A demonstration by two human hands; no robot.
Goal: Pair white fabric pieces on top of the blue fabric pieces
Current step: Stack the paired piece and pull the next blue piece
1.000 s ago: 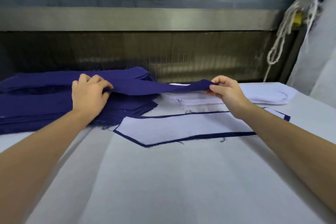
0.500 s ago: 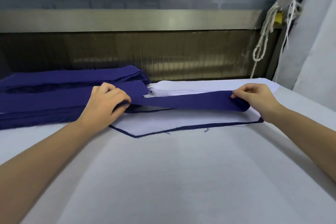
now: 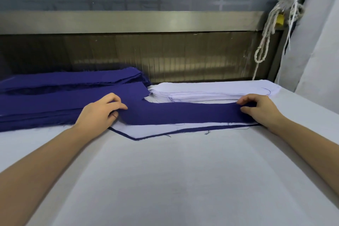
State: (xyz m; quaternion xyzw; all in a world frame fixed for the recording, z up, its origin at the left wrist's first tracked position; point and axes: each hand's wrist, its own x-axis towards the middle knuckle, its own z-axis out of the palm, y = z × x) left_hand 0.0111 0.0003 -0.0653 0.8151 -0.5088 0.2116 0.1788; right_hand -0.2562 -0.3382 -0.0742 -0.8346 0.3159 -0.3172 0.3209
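Note:
A long blue fabric piece (image 3: 183, 113) stretches between my hands, low over the table. My left hand (image 3: 100, 113) pinches its left end and my right hand (image 3: 260, 109) pinches its right end. Under it lies a white piece (image 3: 146, 131) resting on another blue piece, whose dark edge (image 3: 135, 138) shows along the front. A stack of blue pieces (image 3: 45, 101) sits at the left. A stack of white pieces (image 3: 211, 91) sits behind the held strip.
The white table cover (image 3: 174, 180) spreads wide in front of the fabric. A metal-framed panel (image 3: 146, 55) runs along the back. White cords (image 3: 266, 29) hang at the back right beside a pale curtain (image 3: 315, 42).
Both hands have carried the blue piece off the blue stack, rightward and toward me, lowering it over the paired white and blue pieces.

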